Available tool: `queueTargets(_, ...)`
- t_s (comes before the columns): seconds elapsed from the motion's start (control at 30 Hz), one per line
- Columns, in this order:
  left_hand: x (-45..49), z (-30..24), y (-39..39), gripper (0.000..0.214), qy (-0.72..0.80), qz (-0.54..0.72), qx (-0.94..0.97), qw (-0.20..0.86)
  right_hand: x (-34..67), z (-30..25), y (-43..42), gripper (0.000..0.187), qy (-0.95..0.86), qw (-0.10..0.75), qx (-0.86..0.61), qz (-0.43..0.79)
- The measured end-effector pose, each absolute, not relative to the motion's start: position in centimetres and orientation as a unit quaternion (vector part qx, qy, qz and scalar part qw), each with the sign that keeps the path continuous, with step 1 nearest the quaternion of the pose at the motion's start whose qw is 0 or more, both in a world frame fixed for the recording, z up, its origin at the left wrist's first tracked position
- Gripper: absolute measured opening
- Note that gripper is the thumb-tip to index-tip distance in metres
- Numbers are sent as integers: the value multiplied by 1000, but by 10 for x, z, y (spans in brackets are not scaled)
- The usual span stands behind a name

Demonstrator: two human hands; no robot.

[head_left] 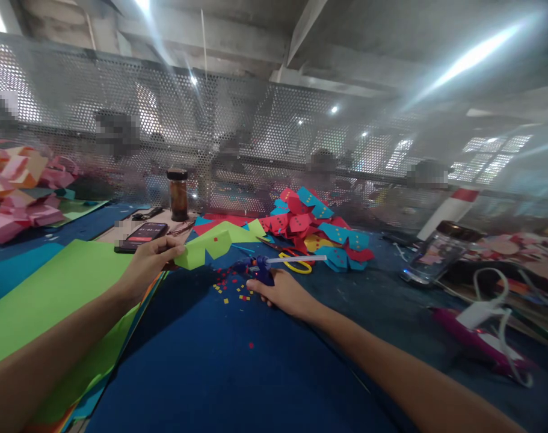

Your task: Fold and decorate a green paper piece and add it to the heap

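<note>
Between the fingers of my left hand (154, 261) is the end of a folded green paper strip (210, 245), held up above the table with a small red square on it. My right hand (285, 293) is wrapped round a blue glue gun (260, 269), and a whitish glue stick (296, 258) sticks out of its back end. The gun's nozzle points left, below the strip and apart from it. Small red and yellow paper squares (244, 297) lie scattered on the blue tabletop (201, 367) under the gun. Just beyond my right hand are scissors with yellow handles (296, 263).
Folded red and blue paper pieces (301, 222) are heaped at the back. Green sheets (52, 307) cover the left side, near a phone (141, 237) and a dark-lidded jar (178, 195). To the right are a clear bottle (431, 255) and a purple tool (476, 340) with a white cable.
</note>
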State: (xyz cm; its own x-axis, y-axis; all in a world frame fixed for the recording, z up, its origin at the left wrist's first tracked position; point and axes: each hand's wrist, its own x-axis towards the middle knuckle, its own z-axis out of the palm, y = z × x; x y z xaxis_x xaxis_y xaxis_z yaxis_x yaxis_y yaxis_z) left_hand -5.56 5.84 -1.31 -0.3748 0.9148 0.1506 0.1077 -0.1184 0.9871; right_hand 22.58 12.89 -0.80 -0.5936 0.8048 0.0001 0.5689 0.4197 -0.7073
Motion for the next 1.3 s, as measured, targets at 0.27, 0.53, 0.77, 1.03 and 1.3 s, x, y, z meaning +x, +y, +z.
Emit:
queueTargets(0.27,-58,-15,61,28,576,595,452,334,230,-5,130,36,-811,201,-402,374)
queueTargets(0.53,-53,-12,57,30,588,573,471,322,235,5,123,36,-805,240,-383,384)
queueTargets(0.77,-52,-16,57,26,578,555,488,346,233,7,118,36,-813,249,-357,387)
queueTargets(1.03,-50,-14,57,25,569,538,500,370,232,5,119,37,-809,252,-362,388)
queueTargets(1.3,-49,-14,56,25,568,532,502,377,234,4,118,36,-819,251,-368,361)
